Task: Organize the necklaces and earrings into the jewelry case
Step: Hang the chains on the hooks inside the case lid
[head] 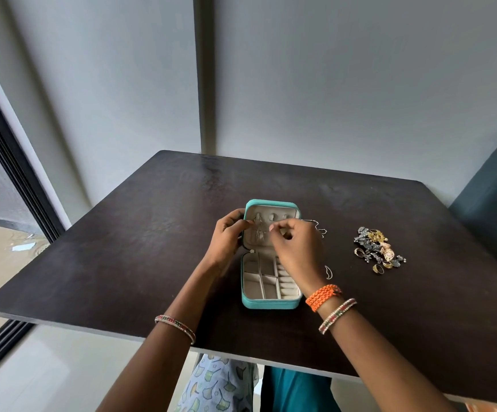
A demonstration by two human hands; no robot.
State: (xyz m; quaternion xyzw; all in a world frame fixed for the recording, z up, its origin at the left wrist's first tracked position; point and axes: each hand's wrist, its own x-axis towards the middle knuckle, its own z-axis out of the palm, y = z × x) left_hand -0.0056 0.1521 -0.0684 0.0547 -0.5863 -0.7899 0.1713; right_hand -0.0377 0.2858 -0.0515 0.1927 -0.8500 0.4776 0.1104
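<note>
A teal jewelry case point(271, 304) lies open in the middle of the dark table point(122, 257), lid tilted up at the far side, cream compartments in the near half. My left hand point(227, 236) grips the lid's left edge, thumb inside by the hooks. My right hand point(296, 248) hovers over the lid interior with its fingertips pinched on a thin silver necklace point(320, 230), whose chain trails off to the right past the lid. A second bit of chain point(329, 272) lies beside my right wrist. A pile of earrings and rings point(379, 251) sits to the right.
A dark teal chair back point(494, 209) stands at the table's right edge. A grey wall runs behind the table. A dark-framed glass door point(6, 173) is at the left. My knees show under the near table edge.
</note>
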